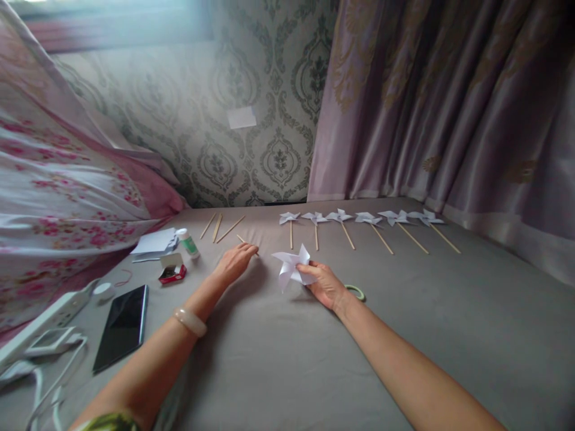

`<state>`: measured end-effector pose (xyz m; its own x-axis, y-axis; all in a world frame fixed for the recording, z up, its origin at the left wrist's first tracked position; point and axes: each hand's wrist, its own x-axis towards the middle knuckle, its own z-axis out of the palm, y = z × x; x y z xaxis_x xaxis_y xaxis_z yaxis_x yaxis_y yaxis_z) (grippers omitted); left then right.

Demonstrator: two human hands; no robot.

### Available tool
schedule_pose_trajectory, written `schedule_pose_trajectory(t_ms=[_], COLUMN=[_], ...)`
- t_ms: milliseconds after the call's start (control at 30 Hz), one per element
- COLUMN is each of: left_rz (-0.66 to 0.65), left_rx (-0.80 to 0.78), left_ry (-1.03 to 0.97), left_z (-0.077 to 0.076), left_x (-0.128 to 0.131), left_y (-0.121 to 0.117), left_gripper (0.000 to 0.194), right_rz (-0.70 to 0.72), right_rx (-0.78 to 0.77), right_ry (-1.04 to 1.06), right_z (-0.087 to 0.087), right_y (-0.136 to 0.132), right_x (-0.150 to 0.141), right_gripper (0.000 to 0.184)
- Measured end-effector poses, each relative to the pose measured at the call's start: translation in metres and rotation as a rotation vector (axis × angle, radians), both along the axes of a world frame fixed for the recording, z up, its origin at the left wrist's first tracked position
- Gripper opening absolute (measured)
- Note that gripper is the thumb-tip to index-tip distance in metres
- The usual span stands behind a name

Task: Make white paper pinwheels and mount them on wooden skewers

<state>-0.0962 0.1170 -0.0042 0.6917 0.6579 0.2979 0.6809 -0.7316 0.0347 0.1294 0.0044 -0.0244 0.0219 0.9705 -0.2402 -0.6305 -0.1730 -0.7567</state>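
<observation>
Above mid-table (287, 365), the right hand (326, 284) pinches a pinwheel (293, 267), one blade (303, 255) toward the far edge; the left hand (236, 262) grasps a stick (241, 239), slanting far-left to near-right. Leftward, an open box (179, 274) holds dark bits (171, 271).

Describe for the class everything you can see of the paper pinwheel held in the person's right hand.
The pinwheel looks like white paper, folded into pointed blades around a middle. Its face is turned toward the camera, and it seems held just above the grey cloth. Of the two hands, only the right hand touches it, its thumb in front. No stick can be seen attached to it.
</observation>
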Motion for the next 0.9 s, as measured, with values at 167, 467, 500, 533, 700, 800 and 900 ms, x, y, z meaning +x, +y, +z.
schedule_pose_trajectory(t_ms=[167,467,500,533,700,800,900], left_rz=[0.08,-0.006,-0.017,-0.028,-0.063,-0.075,-0.088], left_rx=[-0.019,-0.482,-0.524,-0.565,-0.816,-0.927,-1.022], left_ry=[-0.532,-1.331,-1.374,-1.405,-1.513,-1.592,-1.645], left_z=[0.013,0.05,0.052,0.054,0.059,0.06,0.061], left_x=[-0.008,0.017,0.02,0.022,0.033,0.038,0.044], left_y=[-0.012,-0.055,-0.06,-0.065,-0.085,-0.093,-0.1], left_gripper=[0.021,0.024,0.024,0.024,0.026,0.027,0.027], right_rz=[0.002,0.02,0.017,0.013,-0.032,-0.063,-0.074], right_rx=[-0.021,0.006,0.014,0.022,0.066,0.081,0.094], right_ry=[0.017,0.037,0.041,0.046,0.076,0.098,0.095], right_z=[0.003,0.018,0.02,0.023,0.034,0.037,0.038], right_y=[-0.001,-0.007,-0.007,-0.008,-0.01,-0.011,-0.011], right_x=[0.002,0.009,0.011,0.013,0.023,0.029,0.033], right_gripper=[0.019,0.019,0.018,0.017,0.019,0.02,0.02])
